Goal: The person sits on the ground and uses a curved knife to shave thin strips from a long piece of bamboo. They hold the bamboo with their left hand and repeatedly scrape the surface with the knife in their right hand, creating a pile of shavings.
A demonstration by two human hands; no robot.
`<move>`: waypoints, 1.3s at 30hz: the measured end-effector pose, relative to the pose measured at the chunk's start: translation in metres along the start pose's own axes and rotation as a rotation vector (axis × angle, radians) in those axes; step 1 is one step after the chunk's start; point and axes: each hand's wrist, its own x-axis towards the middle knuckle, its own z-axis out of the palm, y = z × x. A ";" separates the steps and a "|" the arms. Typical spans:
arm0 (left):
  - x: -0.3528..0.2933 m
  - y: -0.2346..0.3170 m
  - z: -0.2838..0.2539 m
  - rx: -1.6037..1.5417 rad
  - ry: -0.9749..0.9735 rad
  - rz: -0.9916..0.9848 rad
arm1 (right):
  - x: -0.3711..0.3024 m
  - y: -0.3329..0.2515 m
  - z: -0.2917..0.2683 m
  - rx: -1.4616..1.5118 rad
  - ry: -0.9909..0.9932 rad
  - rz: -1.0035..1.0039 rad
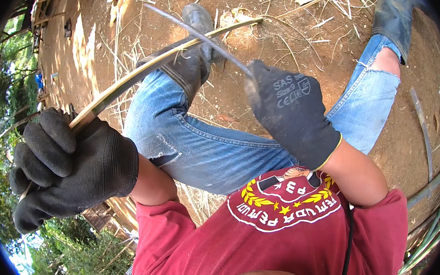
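Observation:
My left hand [73, 162], in a black work glove, is closed around one end of a long split bamboo strip [126, 81]. The strip slants up to the right across my bent leg and over my boot, pale along one side and dark green along the other. My gloved right hand [292, 109] is a fist around a knife [207, 41], its handle hidden inside the glove. The long, narrow blade points up to the left and crosses the strip in the view, slightly smeared by motion. Whether blade and bamboo touch, I cannot tell.
My jeans-clad leg [214, 142] lies bent below the strip, with a dark rubber boot [197, 27] beyond. Pale shavings [339, 7] litter the brown dirt ground. A flat strip [423, 130] lies at the right, above several long green strips [432, 234]. Greenery borders the left.

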 end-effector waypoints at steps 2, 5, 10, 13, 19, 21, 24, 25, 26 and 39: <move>-0.003 -0.001 0.006 0.075 0.054 0.045 | -0.002 -0.003 -0.002 0.112 -0.034 0.081; -0.002 -0.002 0.008 0.035 0.038 0.002 | 0.002 -0.028 -0.007 0.107 0.034 0.027; -0.006 -0.008 0.020 0.129 0.130 0.084 | 0.018 -0.076 -0.033 0.014 0.173 -0.197; -0.004 -0.006 0.014 0.139 0.100 0.086 | 0.021 -0.068 -0.033 -0.059 0.052 -0.120; -0.006 -0.003 0.010 0.129 0.076 0.057 | 0.005 -0.013 -0.007 0.026 0.017 0.015; -0.007 -0.004 0.012 0.080 0.087 0.053 | 0.002 0.004 0.004 0.050 -0.004 0.077; -0.008 -0.004 0.015 0.048 0.141 0.050 | -0.001 0.015 0.013 0.029 -0.086 0.131; -0.005 -0.002 0.012 0.087 0.141 0.051 | 0.001 0.017 0.014 0.026 -0.049 0.107; -0.002 -0.001 0.010 0.128 0.140 0.053 | 0.001 0.018 0.014 0.023 -0.012 0.082; -0.003 -0.010 0.017 0.357 0.187 0.163 | 0.022 -0.043 -0.005 -0.004 0.205 -0.165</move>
